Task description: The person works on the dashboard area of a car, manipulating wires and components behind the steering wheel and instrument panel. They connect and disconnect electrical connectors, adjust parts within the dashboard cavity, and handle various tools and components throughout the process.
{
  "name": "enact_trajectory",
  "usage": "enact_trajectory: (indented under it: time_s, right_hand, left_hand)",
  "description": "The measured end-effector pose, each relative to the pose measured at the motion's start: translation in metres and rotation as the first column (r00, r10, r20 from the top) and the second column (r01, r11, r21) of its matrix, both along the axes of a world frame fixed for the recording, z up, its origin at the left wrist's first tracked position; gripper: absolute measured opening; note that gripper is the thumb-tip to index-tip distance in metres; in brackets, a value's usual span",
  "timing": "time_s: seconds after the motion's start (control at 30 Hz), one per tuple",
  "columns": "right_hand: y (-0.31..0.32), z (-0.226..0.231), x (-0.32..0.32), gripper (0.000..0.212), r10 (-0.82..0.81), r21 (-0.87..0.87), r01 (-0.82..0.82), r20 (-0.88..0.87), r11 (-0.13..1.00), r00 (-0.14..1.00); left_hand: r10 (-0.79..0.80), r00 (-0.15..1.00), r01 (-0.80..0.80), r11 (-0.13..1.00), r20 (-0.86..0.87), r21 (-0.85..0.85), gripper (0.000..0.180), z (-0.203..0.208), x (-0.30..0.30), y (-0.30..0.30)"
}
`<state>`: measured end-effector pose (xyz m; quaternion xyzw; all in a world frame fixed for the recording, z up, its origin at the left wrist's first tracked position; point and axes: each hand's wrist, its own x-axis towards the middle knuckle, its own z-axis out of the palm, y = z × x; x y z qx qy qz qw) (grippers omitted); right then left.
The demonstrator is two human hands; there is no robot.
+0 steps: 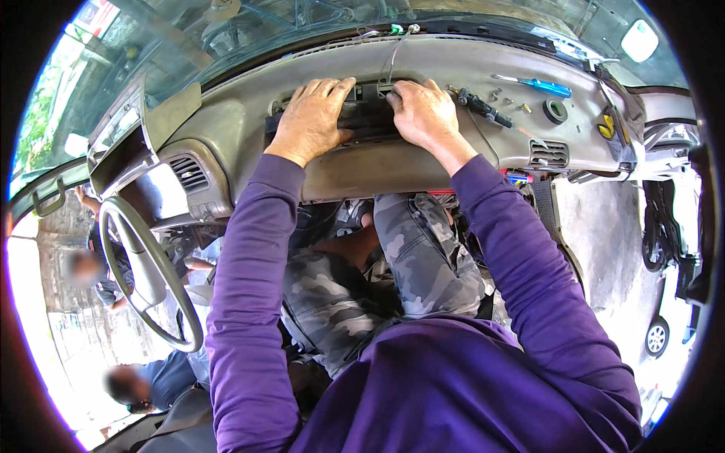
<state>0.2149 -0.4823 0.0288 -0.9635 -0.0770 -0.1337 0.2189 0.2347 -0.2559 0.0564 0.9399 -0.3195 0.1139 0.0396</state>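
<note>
A black plastic part sits in an opening in the middle of the grey-beige dashboard. My left hand grips its left side, fingers reaching over the far edge and thumb on the near side. On the right side, my right hand holds it with bent fingers by the far edge. A thin wire runs up from the opening toward the windshield. The undersides of both hands are hidden, so the exact grip does not show.
A blue-handled screwdriver, a black tape roll, small screws and a black cable connector lie on the dashboard's right. The steering wheel stands at left. Two other people are beyond the left side.
</note>
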Motion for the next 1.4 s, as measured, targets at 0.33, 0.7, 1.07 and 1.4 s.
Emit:
enact_trajectory:
  time_s: [0.33,0.7,1.07,1.4]
  right_hand:
    - [-0.001,-0.001,0.0,0.025,0.001,-0.022,0.0,0.05,1.0,0.999]
    - [0.002,-0.004,0.001,0.024,-0.013,0.012,0.012,0.027,1.0,1.0]
    - [0.051,-0.005,0.0,0.069,0.044,-0.092,-0.028,0.185,0.995,0.982]
    - [0.067,0.018,0.008,0.063,-0.031,-0.027,0.029,-0.083,0.999,0.996]
  left_hand:
    - [0.037,0.999,-0.036,0.993,-0.009,0.117,0.084,0.005,0.007,-0.003]
    - [0.242,0.963,-0.241,0.97,0.123,-0.023,0.091,-0.001,-0.005,0.043]
    - [0.2,0.966,-0.234,0.945,-0.164,-0.23,0.09,-0.005,0.0,0.04]
    - [0.196,0.973,-0.223,0.934,-0.12,-0.279,0.092,-0.01,-0.002,0.041]
